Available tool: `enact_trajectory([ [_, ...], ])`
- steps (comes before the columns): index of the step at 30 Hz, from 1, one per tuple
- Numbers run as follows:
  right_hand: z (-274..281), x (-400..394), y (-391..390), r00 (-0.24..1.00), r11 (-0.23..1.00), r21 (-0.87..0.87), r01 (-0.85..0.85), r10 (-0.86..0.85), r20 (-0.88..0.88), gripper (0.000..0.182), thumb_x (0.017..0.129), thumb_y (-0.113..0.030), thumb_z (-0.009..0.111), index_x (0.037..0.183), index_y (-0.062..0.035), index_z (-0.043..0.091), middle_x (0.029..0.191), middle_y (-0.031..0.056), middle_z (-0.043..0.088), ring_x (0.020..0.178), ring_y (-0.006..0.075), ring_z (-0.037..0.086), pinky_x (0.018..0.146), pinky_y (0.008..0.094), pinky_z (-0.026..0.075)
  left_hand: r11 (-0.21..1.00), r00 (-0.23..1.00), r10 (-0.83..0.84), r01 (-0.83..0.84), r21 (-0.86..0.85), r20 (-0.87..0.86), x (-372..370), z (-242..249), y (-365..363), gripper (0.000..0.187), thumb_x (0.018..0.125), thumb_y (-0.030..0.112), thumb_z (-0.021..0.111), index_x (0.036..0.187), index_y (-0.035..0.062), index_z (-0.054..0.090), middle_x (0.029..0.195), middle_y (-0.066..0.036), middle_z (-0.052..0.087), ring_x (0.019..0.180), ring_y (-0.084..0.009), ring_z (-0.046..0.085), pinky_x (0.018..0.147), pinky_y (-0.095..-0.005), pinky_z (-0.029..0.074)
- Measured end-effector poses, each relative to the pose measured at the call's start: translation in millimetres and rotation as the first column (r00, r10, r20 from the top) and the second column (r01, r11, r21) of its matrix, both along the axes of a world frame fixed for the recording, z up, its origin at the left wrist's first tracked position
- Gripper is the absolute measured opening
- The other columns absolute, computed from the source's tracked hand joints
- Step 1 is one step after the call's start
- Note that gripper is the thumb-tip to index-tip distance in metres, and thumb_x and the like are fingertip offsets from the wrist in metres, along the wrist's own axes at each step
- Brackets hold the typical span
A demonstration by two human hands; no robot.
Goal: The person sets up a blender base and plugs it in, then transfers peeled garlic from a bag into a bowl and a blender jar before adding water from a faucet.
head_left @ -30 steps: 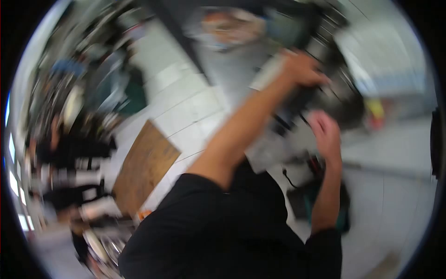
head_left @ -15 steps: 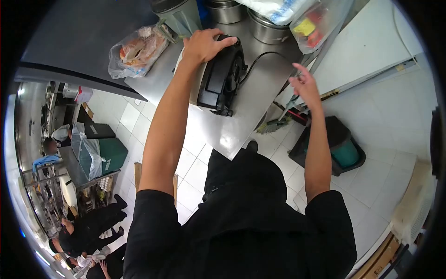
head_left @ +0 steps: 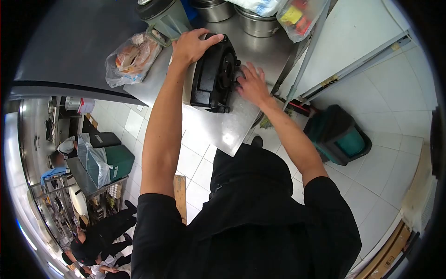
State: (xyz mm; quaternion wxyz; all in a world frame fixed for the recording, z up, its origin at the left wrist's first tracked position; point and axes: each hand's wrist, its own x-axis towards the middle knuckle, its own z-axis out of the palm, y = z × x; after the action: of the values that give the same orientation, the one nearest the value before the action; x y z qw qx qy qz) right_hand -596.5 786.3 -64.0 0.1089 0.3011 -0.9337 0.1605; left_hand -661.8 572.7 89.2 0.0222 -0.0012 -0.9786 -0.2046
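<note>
A blender base [head_left: 210,74] lies tipped over on a steel table [head_left: 218,128], its black underside turned to the right. My left hand [head_left: 189,46] is closed over its far end, thumb on the black edge and fingers across the pale housing. Close against the underside is my right hand [head_left: 253,86], fingers bent and slightly blurred. It appears closed on the power cord, which is mostly hidden by the fingers. Beyond my left hand stands a blender jar [head_left: 169,23] with a dark lid.
A plastic bag of food [head_left: 132,60] lies left of the base. Steel pots [head_left: 258,23] and another bag [head_left: 302,18] stand at the back. A green and black bin [head_left: 341,137] is on the floor at right. Several co-workers [head_left: 100,235] are at lower left.
My right hand has moved left, from beyond the table's right edge to the base's underside. The cord's loop over the table no longer shows. My left hand keeps its hold.
</note>
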Motion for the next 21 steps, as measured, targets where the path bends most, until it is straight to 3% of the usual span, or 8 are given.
enact_trajectory([
  [3, -6.2, 9.4, -3.1, 0.997, 0.993, -0.118, -0.021, 0.029, 0.068, 0.030, 0.075, -0.019, 0.069, 0.102, -0.0072, 0.062, 0.120, 0.0087, 0.053, 0.129, 0.0292, 0.034, 0.102, 0.0562, 0.029, 1.000, 1.000, 0.004, -0.004, 0.008, 0.004, -0.4, 0.4, 0.1, 0.078, 0.069, 0.077, 0.054, 0.117, 0.0167, 0.065, 0.120, -0.014, 0.061, 0.118, -0.0318, 0.052, 0.101, -0.0568, 0.029],
  [5, 3.8, 9.7, 2.7, 0.983, 0.995, -0.095, -0.037, 0.053, 0.176, 0.024, 0.077, -0.016, 0.065, 0.097, -0.0038, 0.063, 0.102, 0.0086, 0.058, 0.116, 0.0284, 0.049, 0.095, 0.0533, 0.039, 1.000, 1.000, 0.006, -0.006, 0.017, 0.012, 0.2, 0.0, 0.0, 0.078, 0.069, 0.077, 0.054, 0.117, 0.0166, 0.065, 0.119, -0.014, 0.062, 0.117, -0.0318, 0.053, 0.100, -0.0564, 0.030],
  [8, 0.3, 16.0, 10.1, 0.936, 0.980, -0.047, -0.194, 0.199, 0.292, 0.018, 0.079, -0.011, 0.059, 0.094, -0.0016, 0.063, 0.097, 0.0119, 0.059, 0.098, 0.0311, 0.060, 0.083, 0.0486, 0.049, 1.000, 1.000, 0.026, -0.026, -0.017, 0.000, 2.1, 2.5, 2.9, 0.077, 0.069, 0.076, 0.054, 0.115, 0.0160, 0.066, 0.116, -0.013, 0.064, 0.114, -0.0315, 0.056, 0.098, -0.0522, 0.035],
  [11, 4.6, 30.4, 13.4, 0.941, 0.972, -0.021, -0.233, 0.231, 0.246, 0.015, 0.080, -0.007, 0.055, 0.090, 0.0001, 0.062, 0.095, 0.0158, 0.059, 0.086, 0.0334, 0.063, 0.073, 0.0458, 0.054, 1.000, 1.000, 0.014, -0.014, 0.003, 0.028, -3.1, 4.0, 7.3, 0.074, 0.070, 0.075, 0.054, 0.111, 0.0150, 0.068, 0.112, -0.013, 0.066, 0.111, -0.0317, 0.058, 0.096, -0.0470, 0.039],
  [14, -3.4, 38.8, -0.5, 0.976, 0.992, -0.114, -0.062, 0.084, 0.203, 0.014, 0.078, -0.003, 0.053, 0.088, 0.0012, 0.061, 0.092, 0.0171, 0.059, 0.088, 0.0350, 0.063, 0.073, 0.0468, 0.054, 1.000, 0.998, 0.015, -0.016, 0.018, 0.060, -5.0, 6.9, 12.3, 0.074, 0.070, 0.075, 0.054, 0.108, 0.0138, 0.069, 0.108, -0.014, 0.067, 0.108, -0.0317, 0.059, 0.094, -0.0448, 0.041],
  [18, -7.5, 55.7, -16.7, 0.961, 0.998, -0.055, 0.021, -0.004, 0.277, 0.015, 0.078, -0.004, 0.054, 0.091, 0.0020, 0.060, 0.093, 0.0173, 0.060, 0.089, 0.0355, 0.062, 0.070, 0.0480, 0.054, 0.999, 0.998, 0.047, -0.047, -0.017, 0.029, -2.8, 5.3, 11.2, 0.073, 0.071, 0.074, 0.054, 0.107, 0.0132, 0.069, 0.105, -0.014, 0.067, 0.106, -0.0316, 0.060, 0.092, -0.0438, 0.042],
  [20, -5.9, 58.4, -7.9, 0.831, 0.924, 0.015, -0.382, 0.336, 0.444, 0.017, 0.079, -0.006, 0.055, 0.095, 0.0010, 0.060, 0.098, 0.0169, 0.061, 0.091, 0.0359, 0.061, 0.075, 0.0465, 0.053, 0.998, 0.998, 0.055, -0.055, -0.018, 0.026, -4.9, 8.1, 13.8, 0.072, 0.071, 0.074, 0.054, 0.107, 0.0130, 0.070, 0.104, -0.014, 0.068, 0.105, -0.0318, 0.061, 0.092, -0.0433, 0.043],
  [21, -5.9, 61.2, -3.8, 0.834, 0.926, 0.016, -0.378, 0.333, 0.439, 0.017, 0.079, -0.006, 0.055, 0.095, 0.0010, 0.060, 0.098, 0.0169, 0.061, 0.091, 0.0359, 0.061, 0.075, 0.0465, 0.053, 0.998, 0.998, 0.057, -0.056, -0.008, 0.031, -4.4, 8.6, 14.4, 0.072, 0.071, 0.074, 0.054, 0.106, 0.0126, 0.070, 0.103, -0.014, 0.068, 0.104, -0.0322, 0.061, 0.091, -0.0433, 0.043],
])
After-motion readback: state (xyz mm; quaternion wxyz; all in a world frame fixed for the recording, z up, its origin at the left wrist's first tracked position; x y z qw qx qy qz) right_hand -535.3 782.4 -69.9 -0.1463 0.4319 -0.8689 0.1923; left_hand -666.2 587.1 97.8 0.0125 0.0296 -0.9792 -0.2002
